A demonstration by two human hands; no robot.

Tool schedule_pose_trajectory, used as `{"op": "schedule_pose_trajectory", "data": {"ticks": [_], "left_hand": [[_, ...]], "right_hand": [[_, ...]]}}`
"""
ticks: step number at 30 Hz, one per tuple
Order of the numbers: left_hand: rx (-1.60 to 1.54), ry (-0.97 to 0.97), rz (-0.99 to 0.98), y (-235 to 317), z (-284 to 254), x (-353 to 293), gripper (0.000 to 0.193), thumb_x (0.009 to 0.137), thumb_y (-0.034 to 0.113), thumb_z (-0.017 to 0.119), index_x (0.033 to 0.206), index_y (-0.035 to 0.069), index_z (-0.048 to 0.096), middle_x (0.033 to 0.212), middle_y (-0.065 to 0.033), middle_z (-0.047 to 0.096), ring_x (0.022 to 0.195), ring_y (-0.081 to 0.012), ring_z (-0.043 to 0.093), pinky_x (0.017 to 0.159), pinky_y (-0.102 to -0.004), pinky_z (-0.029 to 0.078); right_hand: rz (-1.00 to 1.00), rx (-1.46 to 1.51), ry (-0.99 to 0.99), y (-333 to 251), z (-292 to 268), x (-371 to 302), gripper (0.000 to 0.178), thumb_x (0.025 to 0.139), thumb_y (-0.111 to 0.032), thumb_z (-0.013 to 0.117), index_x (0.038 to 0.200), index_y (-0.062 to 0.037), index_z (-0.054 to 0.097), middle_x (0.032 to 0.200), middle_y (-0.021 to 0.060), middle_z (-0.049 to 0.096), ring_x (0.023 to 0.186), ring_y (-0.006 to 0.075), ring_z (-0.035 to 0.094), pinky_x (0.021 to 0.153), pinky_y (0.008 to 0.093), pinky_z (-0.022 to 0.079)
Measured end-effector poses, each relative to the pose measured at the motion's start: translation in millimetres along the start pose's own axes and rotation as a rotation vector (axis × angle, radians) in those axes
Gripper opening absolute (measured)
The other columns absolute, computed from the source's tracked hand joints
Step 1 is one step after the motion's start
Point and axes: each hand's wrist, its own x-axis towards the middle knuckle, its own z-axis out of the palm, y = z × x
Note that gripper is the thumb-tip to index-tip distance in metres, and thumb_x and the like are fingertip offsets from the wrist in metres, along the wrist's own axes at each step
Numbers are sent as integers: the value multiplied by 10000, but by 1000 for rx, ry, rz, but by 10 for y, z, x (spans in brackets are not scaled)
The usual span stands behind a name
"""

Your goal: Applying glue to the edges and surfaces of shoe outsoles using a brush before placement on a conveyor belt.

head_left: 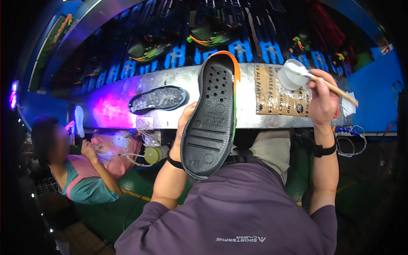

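Note:
My left hand [184, 121] grips a black shoe sole [210, 112] by its left edge. The sole stands nearly upright in front of me, its inner face towards me, with holes at the top, grooves lower down and an orange and green rim. My fingers behind it are hidden. In my right hand [324, 95] is a brush [338, 91] with a wooden handle. Its head end reaches over or into a translucent white cup [290, 75], and the bristles are hard to make out. The cup is on a brown cardboard piece [272, 100].
Another dark sole [159, 99] lies on the metal ledge [191, 121], left of mine. Beyond the ledge run blue racks [242, 51] carrying green and orange shoe parts [212, 36]. A co-worker [85, 170] sits at the left near a pale sole [79, 120]. Tubing [352, 138] hangs at the right.

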Motion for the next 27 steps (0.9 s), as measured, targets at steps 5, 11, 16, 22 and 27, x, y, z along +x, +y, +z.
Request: {"op": "schedule_pose_trajectory", "data": {"ticks": [5, 11, 16, 22, 27], "left_hand": [[-262, -170, -11, 54, 357, 97, 646, 976, 293, 578, 1489, -38, 366, 1361, -329, 480, 1231, -486, 531, 908, -494, 620], [-118, -174, 166, 276, 303, 198, 604, 984, 199, 612, 1494, -23, 375, 1358, -316, 498, 1170, -412, 560, 830, -435, 633], [-100, 225, 191, 173, 295, -47, 509, 1006, 274, 566, 1435, 26, 450, 1350, -172, 587, 1170, -306, 639, 909, -463, 572], [521, 499, 280, -118, -120, -386, 512, 976, 67, 465, 1479, 76, 374, 1169, -143, 669, 959, -233, 720, 708, -336, 628], [771, 316, 210, 400, 322, -732, 679, 891, 21, 459, 1550, -5, 297, 1172, -181, 676, 704, -160, 673, 543, -244, 525]], "right_hand": [[10, -242, 338, 594, -654, -108, 313, 1029, -164, 552, 1254, 33, 643, 984, 41, 655, 873, 88, 560, 795, 241, 459], [-1, -534, 356, 1097, -1027, -346, 333, 1050, -186, 529, 1294, 24, 615, 1064, 41, 645, 906, 113, 545, 819, 263, 455], [34, -642, 373, 1287, -1187, -613, 310, 1049, -144, 520, 1251, 71, 615, 1266, 155, 641, 1187, 252, 584, 1055, 362, 432], [54, -660, 340, 1383, -1272, -611, 317, 1057, -152, 493, 1248, 74, 607, 1264, 159, 632, 1171, 264, 573, 1048, 373, 417], [76, -685, 337, 1130, -1049, -515, 322, 1052, -154, 496, 1245, 79, 606, 1245, 171, 634, 1155, 272, 579, 1042, 389, 425]]}}
